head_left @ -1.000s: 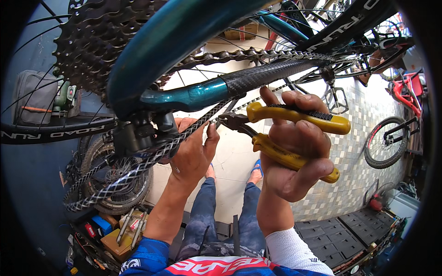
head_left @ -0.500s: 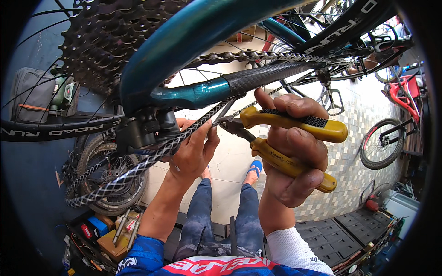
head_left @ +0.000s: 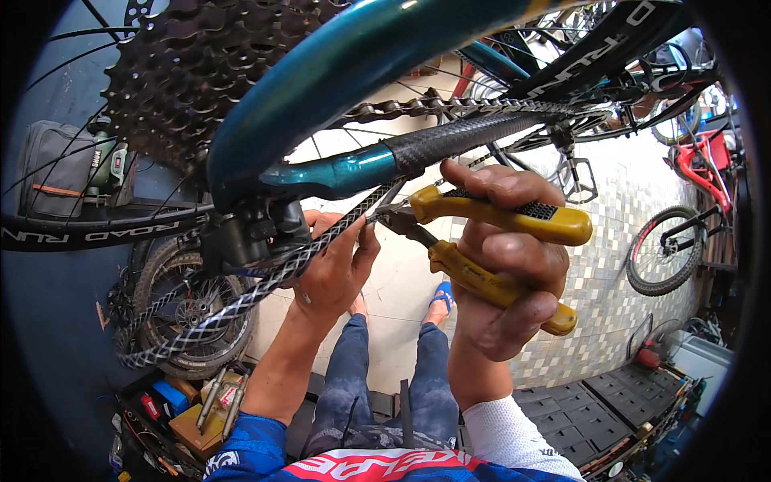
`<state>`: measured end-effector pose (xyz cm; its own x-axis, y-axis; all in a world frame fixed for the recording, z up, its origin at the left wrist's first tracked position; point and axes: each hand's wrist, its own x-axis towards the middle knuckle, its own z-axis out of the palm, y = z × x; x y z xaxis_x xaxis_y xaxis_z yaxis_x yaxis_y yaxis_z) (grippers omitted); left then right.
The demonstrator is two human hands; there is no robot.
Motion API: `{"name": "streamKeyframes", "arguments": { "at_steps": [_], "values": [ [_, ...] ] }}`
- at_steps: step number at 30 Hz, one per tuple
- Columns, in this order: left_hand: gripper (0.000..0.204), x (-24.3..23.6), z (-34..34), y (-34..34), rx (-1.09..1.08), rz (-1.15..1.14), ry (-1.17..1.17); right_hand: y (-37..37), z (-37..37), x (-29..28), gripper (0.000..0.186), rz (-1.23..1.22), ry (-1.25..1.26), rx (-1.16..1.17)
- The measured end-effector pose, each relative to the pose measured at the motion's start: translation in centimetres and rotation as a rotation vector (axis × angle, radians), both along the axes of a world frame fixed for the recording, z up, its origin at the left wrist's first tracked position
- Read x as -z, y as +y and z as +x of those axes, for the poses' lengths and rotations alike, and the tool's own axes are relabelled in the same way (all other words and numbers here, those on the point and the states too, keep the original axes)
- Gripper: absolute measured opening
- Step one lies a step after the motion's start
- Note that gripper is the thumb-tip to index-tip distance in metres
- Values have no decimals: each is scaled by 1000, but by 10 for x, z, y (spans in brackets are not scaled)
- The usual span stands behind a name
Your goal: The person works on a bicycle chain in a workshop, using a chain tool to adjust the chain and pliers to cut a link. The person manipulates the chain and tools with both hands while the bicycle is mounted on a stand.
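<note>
My right hand (head_left: 526, 269) is wrapped round yellow-handled pliers (head_left: 474, 273), whose handles stand apart. Their metal jaws point left, right beside the fingertips of my left hand (head_left: 333, 269). That hand is closed in a pinch below the bike's chainstay (head_left: 353, 166); what lies between its fingers is too small to make out. A black-and-white patterned cable housing (head_left: 269, 283) loops across in front of it. Left of the fingers is a black derailleur body (head_left: 250, 234), hanging under the teal frame. Whether the jaws touch anything is hard to see.
A large dark cassette (head_left: 189, 80) fills the upper left, with the chain (head_left: 434, 104) running right. A box of parts (head_left: 197, 422) stands at lower left, beside a bicycle wheel (head_left: 197, 309). A red bike (head_left: 707, 173) is at right, above dark drawer units (head_left: 594, 410).
My right hand and the pliers have shifted slightly left, toward my left fingertips. My left hand keeps its pinch in nearly the same place.
</note>
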<state>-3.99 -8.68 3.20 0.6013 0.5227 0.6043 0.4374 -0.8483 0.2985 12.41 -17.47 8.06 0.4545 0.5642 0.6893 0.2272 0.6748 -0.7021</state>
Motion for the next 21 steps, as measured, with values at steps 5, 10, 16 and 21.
{"name": "streamKeyframes", "arguments": {
  "at_steps": [5, 10, 16, 21],
  "values": [
    [24, 3, 6, 0, -99, 0, 10, 14, -12, 3, 45, 183, 142, -20],
    [25, 4, 7, -2, -135, -25, 11, 14, -11, -1, 45, 163, 181, -37],
    [27, 5, 6, -2, -144, -19, 24, 15, -8, -4, 48, 160, 174, -65],
    [28, 6, 5, -2, -141, -27, 33, 14, -7, -4, 51, 153, 225, -70]
  ]
}}
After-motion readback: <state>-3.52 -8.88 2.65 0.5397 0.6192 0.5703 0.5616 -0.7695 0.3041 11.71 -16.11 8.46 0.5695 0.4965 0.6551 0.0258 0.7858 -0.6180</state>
